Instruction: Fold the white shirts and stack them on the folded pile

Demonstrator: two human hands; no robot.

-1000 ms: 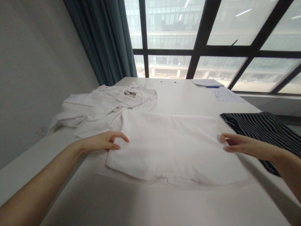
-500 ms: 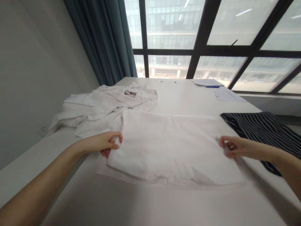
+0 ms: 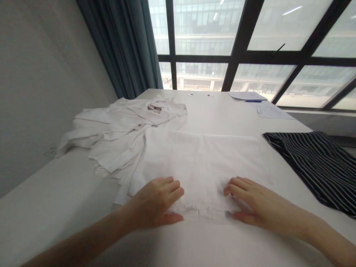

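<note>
White cotton, or something close to it, is what's under my palms: a white shirt (image 3: 200, 167), as far as I can tell, lying on a white table (image 3: 217, 111). Most of it sits flat right in front of me, with a crumpled mass of the same cloth (image 3: 125, 128) heaped toward the far left.

My left hand (image 3: 154, 202) and right hand (image 3: 257, 202) are both palm down on the near part of the shirt, just above its stitched hem (image 3: 200, 217), with a gap between them. Neither one is pinching anything; the fingers are slightly spread and pressing flat.

This stuff looks light, soft and limp, so I'd expect it to slide and bunch easily and not hold a crease unless it's smoothed. The hem looks like the firmest spot to grab, using both hands. A dark striped cloth (image 3: 314, 167) lies off to my right, well clear.
</note>
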